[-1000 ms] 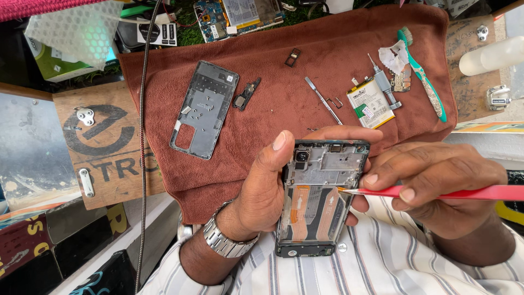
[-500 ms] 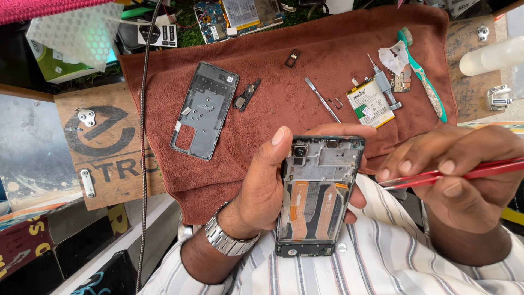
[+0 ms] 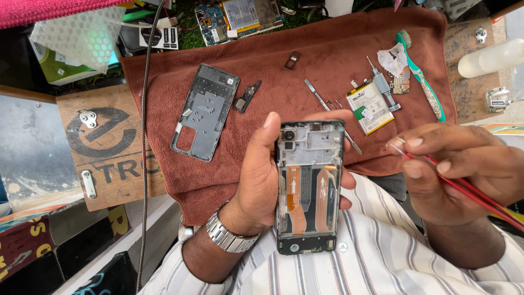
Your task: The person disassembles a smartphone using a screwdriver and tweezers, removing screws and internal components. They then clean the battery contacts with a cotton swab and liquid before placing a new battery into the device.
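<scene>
Above the striped shirt, the opened phone frame (image 3: pixel 309 186) stands lengthwise, its camera end pointing away toward the brown towel (image 3: pixel 305 71) and its long axis running toward the body. The left hand (image 3: pixel 267 175) is curled around its sides, thumb along the left edge. Just right of it, apart, the right hand (image 3: pixel 464 175) pinches red tweezers (image 3: pixel 464 188).

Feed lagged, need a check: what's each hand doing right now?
Left hand: closed around the opened phone frame, held upright.
Right hand: pinching red tweezers, tip clear of the phone.
</scene>
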